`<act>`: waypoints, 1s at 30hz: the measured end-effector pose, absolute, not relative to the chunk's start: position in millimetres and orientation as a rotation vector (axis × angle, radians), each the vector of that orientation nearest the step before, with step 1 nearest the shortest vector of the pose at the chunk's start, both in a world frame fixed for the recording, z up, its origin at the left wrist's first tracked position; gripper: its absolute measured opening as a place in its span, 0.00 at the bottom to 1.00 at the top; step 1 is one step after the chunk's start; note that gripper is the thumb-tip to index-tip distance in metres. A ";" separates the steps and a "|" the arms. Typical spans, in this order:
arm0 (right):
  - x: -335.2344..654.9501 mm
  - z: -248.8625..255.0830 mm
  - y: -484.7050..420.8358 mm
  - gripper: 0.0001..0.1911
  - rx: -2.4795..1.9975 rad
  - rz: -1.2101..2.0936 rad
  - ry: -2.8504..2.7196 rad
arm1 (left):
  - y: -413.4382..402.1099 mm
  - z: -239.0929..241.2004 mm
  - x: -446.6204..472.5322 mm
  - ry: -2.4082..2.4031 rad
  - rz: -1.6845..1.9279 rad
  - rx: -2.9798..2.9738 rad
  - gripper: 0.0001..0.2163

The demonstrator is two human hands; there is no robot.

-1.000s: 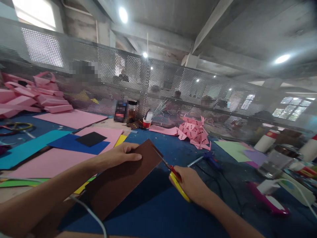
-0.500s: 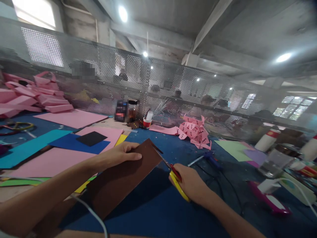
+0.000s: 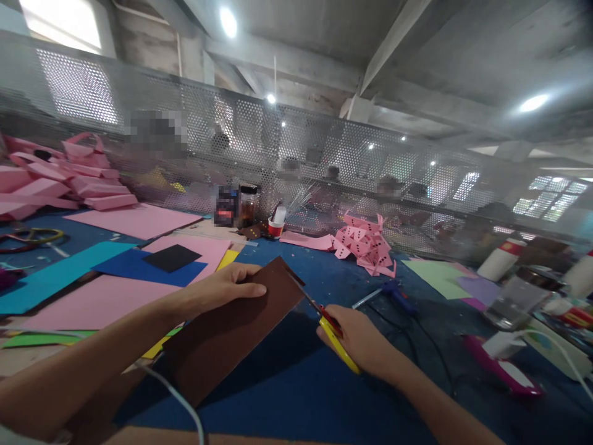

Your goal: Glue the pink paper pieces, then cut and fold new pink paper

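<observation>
My left hand [image 3: 236,284] pinches the upper left edge of a brown sheet of paper [image 3: 241,327], thumb on top. The sheet is tilted above the blue table [image 3: 324,383]. In my right hand [image 3: 354,337] is a pair of scissors [image 3: 340,349] with yellow and red handles. Their blades lie at the sheet's upper right edge, where a narrow dark strip shows along the cut. How far the blades are apart is hard to make out.
Pink, teal and blue sheets with a black square [image 3: 172,258] lie at left. Folded pink pieces [image 3: 364,244] sit ahead, near a red-and-white cup [image 3: 276,224]. A glue gun [image 3: 398,296] with its cord lies right. A perforated metal screen [image 3: 259,136] runs behind. A white cable [image 3: 178,395] crosses front left.
The scissors and my right hand have shifted very slightly to the right along the sheet's edge. My left hand keeps the same grip on the brown paper.
</observation>
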State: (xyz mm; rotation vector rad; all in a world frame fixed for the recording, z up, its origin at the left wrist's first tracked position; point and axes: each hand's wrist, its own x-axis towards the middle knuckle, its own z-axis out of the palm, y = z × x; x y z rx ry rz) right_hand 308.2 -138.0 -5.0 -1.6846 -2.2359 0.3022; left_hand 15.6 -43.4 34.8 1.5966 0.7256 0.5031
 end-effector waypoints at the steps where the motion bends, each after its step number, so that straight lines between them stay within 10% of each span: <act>1: 308.0 -4.1 -138.2 0.11 -1.676 0.303 -2.238 | -43.1 34.2 15.4 0.724 0.503 1.594 0.15; 30: 311.4 0.0 -142.2 0.10 -1.581 0.502 -2.270 | -40.9 33.6 15.4 0.720 0.534 1.568 0.14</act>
